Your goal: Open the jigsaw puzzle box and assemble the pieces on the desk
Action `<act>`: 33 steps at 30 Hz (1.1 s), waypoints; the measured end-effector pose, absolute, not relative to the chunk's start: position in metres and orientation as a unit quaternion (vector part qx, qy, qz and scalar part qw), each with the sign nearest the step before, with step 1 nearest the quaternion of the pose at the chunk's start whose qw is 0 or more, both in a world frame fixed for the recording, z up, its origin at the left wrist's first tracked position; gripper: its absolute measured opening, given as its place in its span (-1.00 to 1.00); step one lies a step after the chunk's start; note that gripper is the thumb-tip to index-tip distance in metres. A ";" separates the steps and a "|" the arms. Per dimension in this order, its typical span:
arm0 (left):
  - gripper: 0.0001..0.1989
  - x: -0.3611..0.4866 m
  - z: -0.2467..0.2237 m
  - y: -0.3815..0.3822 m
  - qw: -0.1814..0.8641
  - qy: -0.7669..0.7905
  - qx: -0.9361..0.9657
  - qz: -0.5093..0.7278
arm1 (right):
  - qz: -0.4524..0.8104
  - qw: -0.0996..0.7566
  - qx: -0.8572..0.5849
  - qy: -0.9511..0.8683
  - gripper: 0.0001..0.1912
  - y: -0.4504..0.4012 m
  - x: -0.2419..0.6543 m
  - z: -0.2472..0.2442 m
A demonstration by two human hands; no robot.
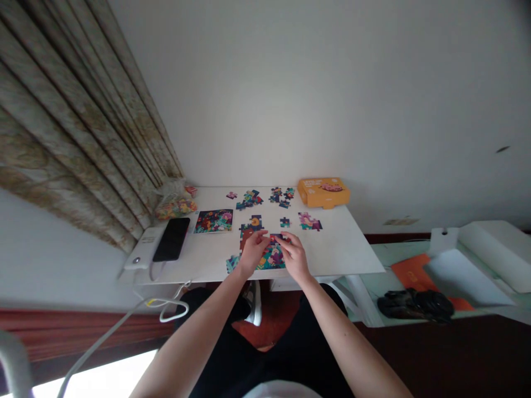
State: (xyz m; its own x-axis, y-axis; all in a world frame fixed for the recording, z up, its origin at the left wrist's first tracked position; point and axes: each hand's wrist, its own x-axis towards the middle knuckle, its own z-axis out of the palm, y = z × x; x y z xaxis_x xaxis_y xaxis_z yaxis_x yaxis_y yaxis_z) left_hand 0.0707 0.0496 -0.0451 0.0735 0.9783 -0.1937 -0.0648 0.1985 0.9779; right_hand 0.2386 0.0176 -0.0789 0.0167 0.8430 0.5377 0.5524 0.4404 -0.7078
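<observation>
My left hand is over the partly joined jigsaw puzzle near the table's front edge, its fingers bent in. My right hand faces it from the right, thumb and fingers curled. Between the fingertips of both hands is a dark puzzle piece with red on it; the fingers partly hide its outline. The puzzle's upper left part reaches beyond my left hand. Just past my right hand lies a single dark blue piece, and a joined pink section is to its right.
Loose pieces lie toward the wall, with another group beside them. A yellow puzzle box stands back right. At left are a picture card, a black phone and a plastic bag. A cable hangs off the left.
</observation>
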 end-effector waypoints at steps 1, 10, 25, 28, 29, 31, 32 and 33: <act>-0.57 0.073 -0.045 0.046 0.607 0.500 0.420 0.452 | 0.149 0.494 -0.510 -0.689 -0.51 0.017 0.240 -0.078; -0.67 0.075 -0.051 0.039 0.589 0.511 0.399 0.483 | 0.306 0.510 -0.495 -0.633 -0.67 0.010 0.237 -0.065; -0.65 -0.058 -0.062 -0.023 0.141 0.520 0.789 0.294 | 0.430 0.573 -0.541 -0.441 -0.45 0.014 0.246 -0.079; -0.70 -0.071 -0.064 -0.020 0.145 0.484 0.826 0.250 | 0.434 0.569 -0.543 -0.440 -0.42 0.018 0.242 -0.080; -0.72 -0.073 -0.064 -0.017 0.148 0.473 0.835 0.240 | 0.434 0.567 -0.545 -0.441 -0.43 0.019 0.240 -0.080; -0.73 -0.075 -0.062 -0.013 0.152 0.460 0.845 0.227 | 0.437 0.562 -0.546 -0.442 -0.43 0.020 0.237 -0.079; -0.72 -0.075 -0.061 -0.011 0.152 0.456 0.848 0.223 | 0.440 0.560 -0.545 -0.442 -0.44 0.019 0.236 -0.079; -0.72 -0.075 -0.060 -0.009 0.152 0.451 0.852 0.219 | 0.445 0.558 -0.543 -0.442 -0.44 0.019 0.236 -0.079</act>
State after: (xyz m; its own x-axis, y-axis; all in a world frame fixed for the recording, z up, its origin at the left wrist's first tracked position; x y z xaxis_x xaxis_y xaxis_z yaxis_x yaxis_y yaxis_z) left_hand -0.0753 -0.0090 -0.0601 0.4973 0.8349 0.2360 0.7013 -0.5469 0.4572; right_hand 0.2356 0.0192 -0.0786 0.2141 0.9767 0.0104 -0.0166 0.0143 -0.9998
